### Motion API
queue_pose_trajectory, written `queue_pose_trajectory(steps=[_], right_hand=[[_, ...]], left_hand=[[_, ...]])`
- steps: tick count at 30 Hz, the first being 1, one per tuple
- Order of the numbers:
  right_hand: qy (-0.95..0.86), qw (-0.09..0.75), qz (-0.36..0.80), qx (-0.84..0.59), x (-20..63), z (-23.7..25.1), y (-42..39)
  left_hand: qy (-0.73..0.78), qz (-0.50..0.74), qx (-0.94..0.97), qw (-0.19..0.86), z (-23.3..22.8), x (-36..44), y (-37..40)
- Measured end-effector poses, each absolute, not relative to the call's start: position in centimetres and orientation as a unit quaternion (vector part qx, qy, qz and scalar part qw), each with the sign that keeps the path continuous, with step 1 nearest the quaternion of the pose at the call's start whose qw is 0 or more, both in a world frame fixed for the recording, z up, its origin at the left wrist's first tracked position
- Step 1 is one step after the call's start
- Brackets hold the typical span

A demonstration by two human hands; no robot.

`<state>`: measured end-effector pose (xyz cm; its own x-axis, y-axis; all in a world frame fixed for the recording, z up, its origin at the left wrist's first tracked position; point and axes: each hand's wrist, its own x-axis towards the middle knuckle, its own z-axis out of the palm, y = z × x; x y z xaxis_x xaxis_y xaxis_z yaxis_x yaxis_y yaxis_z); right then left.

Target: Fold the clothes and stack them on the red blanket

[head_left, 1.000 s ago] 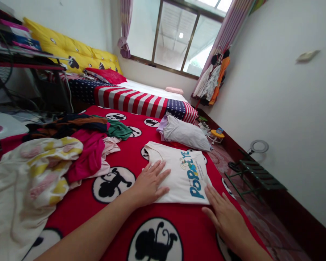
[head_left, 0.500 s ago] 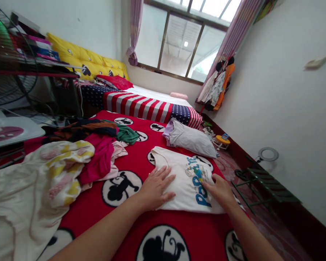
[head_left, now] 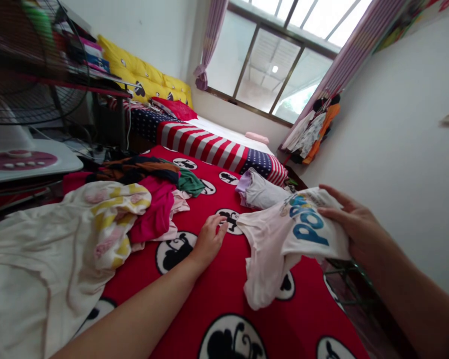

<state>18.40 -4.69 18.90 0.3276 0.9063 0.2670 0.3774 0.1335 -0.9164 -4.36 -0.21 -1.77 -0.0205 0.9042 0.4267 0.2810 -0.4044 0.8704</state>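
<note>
My right hand (head_left: 353, 222) grips a folded white T-shirt with blue lettering (head_left: 284, 239) and holds it lifted off the bed at the right, its loose end hanging down. My left hand (head_left: 209, 239) rests on the red blanket with black cartoon circles (head_left: 209, 304), fingers slightly spread and holding nothing. A folded pale grey and lilac garment (head_left: 260, 192) lies on the blanket just beyond the lifted shirt.
A heap of unfolded clothes (head_left: 134, 199) in pink, green, dark and cream lies at the left. A fan base (head_left: 22, 159) and a desk stand further left. A flag-patterned bed (head_left: 217, 147), window and hanging clothes (head_left: 310, 132) are behind. A green folding stand (head_left: 344, 279) sits by the right wall.
My right hand has taken hold of the white T-shirt and lifted it off the blanket to the right. My left hand came off the shirt and stays on the blanket.
</note>
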Motion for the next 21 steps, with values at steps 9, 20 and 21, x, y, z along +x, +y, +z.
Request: queue_pose_trajectory(steps=[9, 20, 21], right_hand=[[-0.56, 0.58, 0.242, -0.54, 14.5, 28.7, 6.0], [-0.558, 0.524, 0.109, -0.635, 28.7, 20.0, 14.3], [-0.552, 0.507, 0.089, -0.656, 30.0, 17.4, 14.1]], left_hand=[[0.461, 0.538, 0.631, 0.317, -2.0, -4.5, -0.3], [0.491, 0.498, 0.646, 0.305, -2.3, -4.1, -0.2], [0.494, 0.494, 0.647, 0.304, -2.3, -4.0, -0.2]])
